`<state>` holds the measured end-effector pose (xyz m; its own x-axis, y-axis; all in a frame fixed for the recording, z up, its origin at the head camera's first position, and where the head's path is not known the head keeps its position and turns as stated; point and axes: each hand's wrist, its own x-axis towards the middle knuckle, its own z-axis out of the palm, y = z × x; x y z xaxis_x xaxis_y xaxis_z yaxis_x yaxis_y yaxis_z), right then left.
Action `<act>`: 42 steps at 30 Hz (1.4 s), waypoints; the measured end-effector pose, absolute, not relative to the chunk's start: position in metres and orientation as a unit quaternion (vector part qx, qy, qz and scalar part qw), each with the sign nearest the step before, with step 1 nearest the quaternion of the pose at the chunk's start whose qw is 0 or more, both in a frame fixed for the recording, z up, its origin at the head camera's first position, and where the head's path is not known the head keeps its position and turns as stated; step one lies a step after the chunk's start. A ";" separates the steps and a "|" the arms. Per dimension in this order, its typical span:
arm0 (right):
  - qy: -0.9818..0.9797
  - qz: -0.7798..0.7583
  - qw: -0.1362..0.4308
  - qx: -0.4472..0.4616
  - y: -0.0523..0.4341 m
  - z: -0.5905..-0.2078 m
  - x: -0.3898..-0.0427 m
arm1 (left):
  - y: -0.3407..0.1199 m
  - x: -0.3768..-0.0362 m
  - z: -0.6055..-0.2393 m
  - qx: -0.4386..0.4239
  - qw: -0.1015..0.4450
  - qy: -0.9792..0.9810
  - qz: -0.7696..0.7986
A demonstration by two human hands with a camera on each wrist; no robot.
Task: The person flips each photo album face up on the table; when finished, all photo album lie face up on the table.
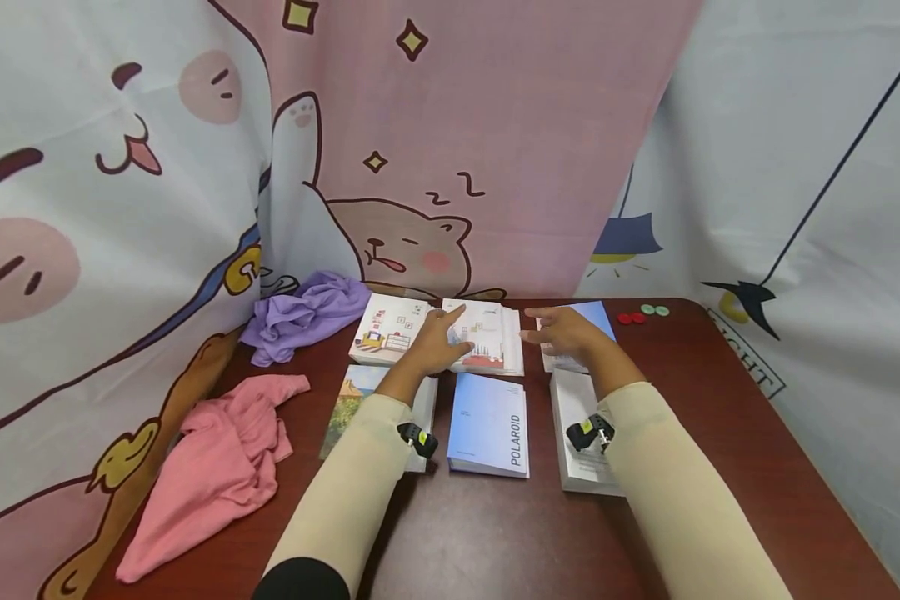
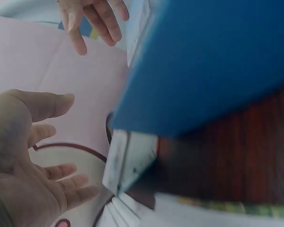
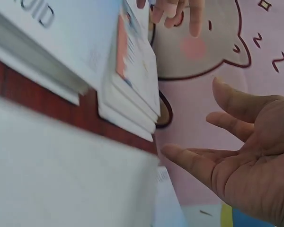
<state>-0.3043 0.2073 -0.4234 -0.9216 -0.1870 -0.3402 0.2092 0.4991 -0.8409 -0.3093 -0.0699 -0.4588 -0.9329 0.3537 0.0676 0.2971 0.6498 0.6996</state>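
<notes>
Two relaxed hands, left hand [image 1: 437, 343] on glossy illustrated book [image 1: 390, 327], right hand [image 1: 562, 332] released

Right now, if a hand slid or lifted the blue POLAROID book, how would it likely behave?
The blue POLAROID book lies flat on the wooden table, so it would probably slide rather than roll or tip. Its thick page block suggests it is stiff and fairly heavy for its size. Its smooth cover may be slippery.
</notes>
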 end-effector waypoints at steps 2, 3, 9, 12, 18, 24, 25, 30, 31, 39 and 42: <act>0.844 -0.500 0.193 0.003 0.215 -0.419 -0.304 | -0.064 -0.309 -0.454 0.183 0.041 0.906 0.379; 0.845 -0.499 0.192 0.002 0.220 -0.418 -0.304 | -0.060 -0.308 -0.452 0.184 0.043 0.906 0.379; 0.862 -0.473 0.182 0.006 0.248 -0.414 -0.304 | -0.040 -0.306 -0.446 0.195 0.064 0.903 0.378; 0.880 -0.442 0.172 0.007 0.260 -0.413 -0.303 | -0.029 -0.305 -0.443 0.199 0.069 0.907 0.364; 0.910 -0.393 0.130 0.002 0.284 -0.411 -0.302 | -0.004 -0.303 -0.440 0.213 0.076 0.919 0.322; 0.913 -0.388 0.124 -0.005 0.307 -0.421 -0.300 | 0.023 -0.299 -0.442 0.216 0.087 0.928 0.289; 0.913 -0.388 0.128 -0.005 0.310 -0.424 -0.299 | 0.028 -0.298 -0.443 0.216 0.088 0.930 0.283; 0.916 -0.373 0.149 -0.004 0.326 -0.440 -0.296 | 0.049 -0.294 -0.448 0.224 0.101 0.933 0.265; 0.917 -0.368 0.152 -0.001 0.329 -0.442 -0.296 | 0.053 -0.293 -0.449 0.224 0.106 0.932 0.264; 0.912 -0.374 0.167 0.006 0.343 -0.457 -0.292 | 0.074 -0.285 -0.459 0.230 0.144 0.923 0.273; 0.908 -0.383 0.168 0.001 0.345 -0.460 -0.292 | 0.081 -0.283 -0.461 0.237 0.152 0.919 0.275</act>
